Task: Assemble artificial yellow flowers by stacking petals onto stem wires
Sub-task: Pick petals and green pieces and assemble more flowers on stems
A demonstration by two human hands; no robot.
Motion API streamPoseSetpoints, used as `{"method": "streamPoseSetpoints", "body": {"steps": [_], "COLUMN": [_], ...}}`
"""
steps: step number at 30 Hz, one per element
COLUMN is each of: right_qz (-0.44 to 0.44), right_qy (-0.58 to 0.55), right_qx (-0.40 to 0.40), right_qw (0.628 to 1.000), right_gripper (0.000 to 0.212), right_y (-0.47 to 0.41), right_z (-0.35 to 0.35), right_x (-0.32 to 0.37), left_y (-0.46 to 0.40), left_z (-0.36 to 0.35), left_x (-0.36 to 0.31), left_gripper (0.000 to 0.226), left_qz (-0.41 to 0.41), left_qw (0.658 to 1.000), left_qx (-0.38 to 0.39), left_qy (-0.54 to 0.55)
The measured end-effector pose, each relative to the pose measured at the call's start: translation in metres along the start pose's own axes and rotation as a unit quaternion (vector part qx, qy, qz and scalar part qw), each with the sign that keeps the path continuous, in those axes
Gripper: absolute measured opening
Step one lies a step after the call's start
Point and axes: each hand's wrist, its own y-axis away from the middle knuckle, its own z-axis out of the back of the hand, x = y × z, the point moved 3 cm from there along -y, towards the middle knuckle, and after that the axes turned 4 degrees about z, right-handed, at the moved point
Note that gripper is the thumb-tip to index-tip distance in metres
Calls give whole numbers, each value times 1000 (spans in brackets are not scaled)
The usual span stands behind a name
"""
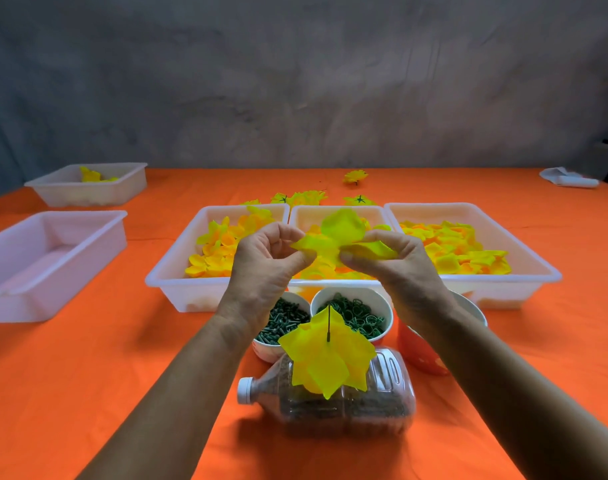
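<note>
1. Orange cloth covers the table (88,375); grey wall behind.
2. Left hand (264,261) and right hand (399,268) are raised together at centre, above the middle tray. Both pinch one yellow petal layer (337,237): left fingertips grip its 9 o'clock edge, right thumb and fingers grip its 3 o'clock edge. The layer is spread between them, one lobe standing up at 12 o'clock.
3. Below the hands, at 6 o'clock, a stem wire (329,323) stands upright with stacked petals (326,358) already threaded on it, the dark wire tip showing above them. What anchors the wire cannot be told; it rises just over a clear plastic bottle (364,407) lying on its side, white cap toward 9 o'clock.
4. Three white trays in a row behind the hands: left tray (178,261) with yellow-orange petals, middle tray (306,213) largely hidden by the hands, right tray (524,258) with flat yellow and orange petals.
5. Two white bowls between trays and bottle: one (271,351) with dark green pegs, one (333,297) with green rings. A red cup (420,355) sits at 3 o'clock of them, under the right forearm.
6. Two more white trays at 9 to 10 o'clock: the near one (53,258), the far one (88,188) holding a few yellow pieces.
7. Finished flowers (356,176) lie beyond the trays at 12 o'clock.
</note>
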Motion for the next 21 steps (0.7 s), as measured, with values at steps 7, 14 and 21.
{"method": "streamPoseSetpoints", "body": {"steps": [7, 14, 21], "right_qz": [372, 441, 425], "right_qy": [426, 507, 507], "right_qx": [-41, -51, -34], "right_qw": [824, 739, 749], "right_gripper": [4, 13, 2], "right_y": [11, 25, 28], "right_z": [1, -3, -5], "right_x": [12, 11, 8], "left_y": [8, 19, 23], "left_z": [0, -3, 1], "left_x": [1, -5, -5], "left_gripper": [33, 24, 16], "left_qz": [-54, -189, -224], "left_qw": [989, 961, 940], "left_qx": [17, -5, -39], "left_qy": [-136, -204, -253]}}
